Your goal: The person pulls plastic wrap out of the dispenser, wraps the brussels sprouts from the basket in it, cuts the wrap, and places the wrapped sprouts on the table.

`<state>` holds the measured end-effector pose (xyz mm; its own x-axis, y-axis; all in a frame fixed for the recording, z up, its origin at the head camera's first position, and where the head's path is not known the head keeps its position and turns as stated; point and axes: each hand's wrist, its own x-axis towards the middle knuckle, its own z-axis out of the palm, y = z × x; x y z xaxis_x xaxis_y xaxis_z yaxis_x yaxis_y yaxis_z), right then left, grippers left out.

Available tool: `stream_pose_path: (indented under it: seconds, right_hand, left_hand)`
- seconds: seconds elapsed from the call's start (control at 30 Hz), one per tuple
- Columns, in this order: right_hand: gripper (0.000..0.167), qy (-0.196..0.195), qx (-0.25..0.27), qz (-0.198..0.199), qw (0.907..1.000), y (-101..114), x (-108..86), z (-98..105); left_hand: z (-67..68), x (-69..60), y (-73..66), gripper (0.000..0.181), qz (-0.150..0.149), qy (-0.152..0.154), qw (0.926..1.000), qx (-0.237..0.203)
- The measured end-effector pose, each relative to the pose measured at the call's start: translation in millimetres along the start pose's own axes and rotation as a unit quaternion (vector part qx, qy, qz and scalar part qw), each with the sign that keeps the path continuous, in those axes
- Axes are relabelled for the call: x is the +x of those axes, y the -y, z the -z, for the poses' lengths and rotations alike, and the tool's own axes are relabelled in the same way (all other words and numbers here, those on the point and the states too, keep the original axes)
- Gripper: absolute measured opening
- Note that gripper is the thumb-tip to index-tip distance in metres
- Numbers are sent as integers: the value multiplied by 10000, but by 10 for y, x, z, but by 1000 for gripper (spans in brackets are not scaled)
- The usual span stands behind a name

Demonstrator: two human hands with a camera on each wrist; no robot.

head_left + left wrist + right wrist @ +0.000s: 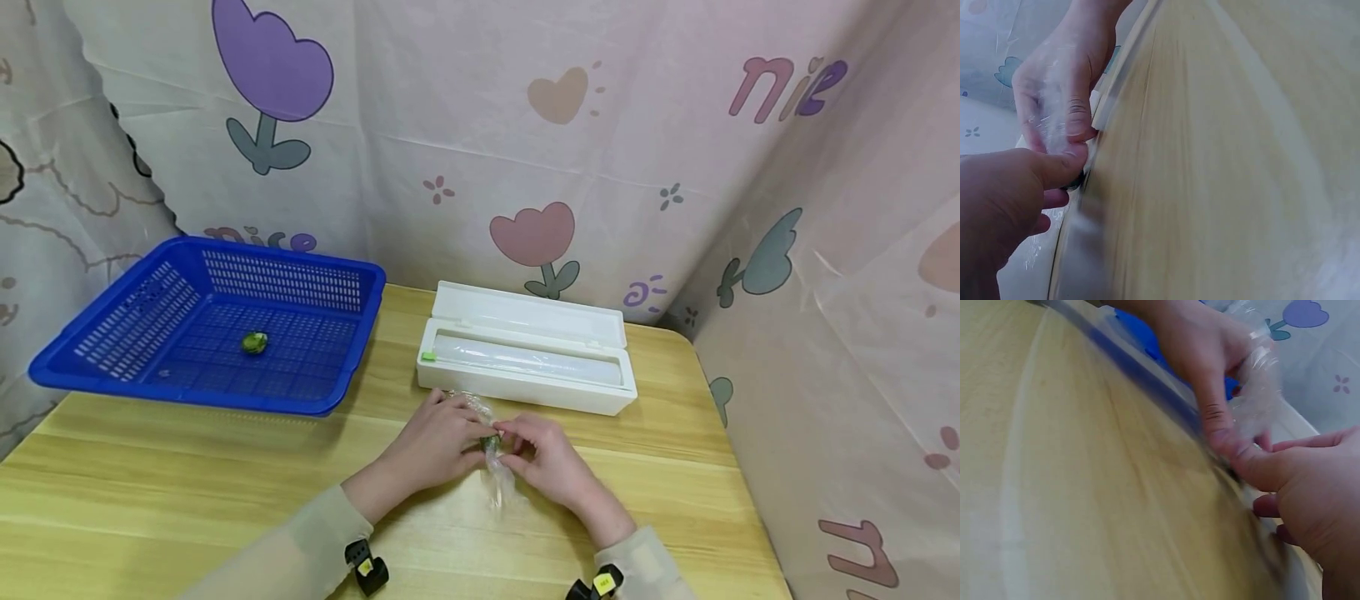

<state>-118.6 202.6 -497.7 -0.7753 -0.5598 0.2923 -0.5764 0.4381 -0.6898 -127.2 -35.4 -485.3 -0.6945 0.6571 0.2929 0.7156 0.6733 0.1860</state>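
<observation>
Between both hands is a small green item (491, 442) in crumpled clear plastic film (498, 483); its kind is hard to make out. My left hand (441, 440) pinches it from the left with thumb and fingers. From the other side my right hand (546, 460) pinches the film and the item's edge. Both hands are just above the wooden table. In the left wrist view, the film (1054, 115) stretches up in front of the right hand (1063, 75), and the fingertips of both hands meet. Fingers mostly hide the green item in both wrist views.
A blue plastic basket (348, 367) stands at the left with one small green wrapped item (254, 342) inside. Behind the hands, a white box (517, 392) with its lid up holds a roll of cling film (525, 357). Patterned curtains (450, 100) hang behind the table (225, 483).
</observation>
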Motion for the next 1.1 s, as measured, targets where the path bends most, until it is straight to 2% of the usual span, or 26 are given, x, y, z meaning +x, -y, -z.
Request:
stream_pose_path:
  seconds: [0.17,0.27,0.43,0.6,0.73,0.9,1.0,1.1]
  right_hand:
    - [23,-236,-272,208,9991,-9,-17,-44]
    - [14,-399,-279,158,9987,5,-3,-71]
    - [11,-651,75,-285,9974,42,53,-122]
    - [8,-815,288,-755,9934,60,109,-153]
    - [8,-934,429,-974,9899,68,136,-157]
    - [7,-1000,619,-1122,9867,68,142,-152]
    - [11,-1062,635,-1171,9854,73,136,-149]
    - [14,-1120,622,-1248,9839,83,133,-151]
  left_hand:
    - [-1,-22,6,29,68,19,9997,-222]
    - [-4,-30,-1,25,171,45,9993,-326]
    - [-30,-24,-52,21,546,-182,9965,-606]
    - [-56,5,-93,16,1081,-451,9869,-1108]
    - [-56,32,-72,18,1308,-331,9824,-1289]
    - [-69,85,-14,22,1269,53,9813,-1448]
    - [-62,130,16,28,1357,309,9698,-2002]
    - [-46,163,31,39,1557,372,9471,-2783]
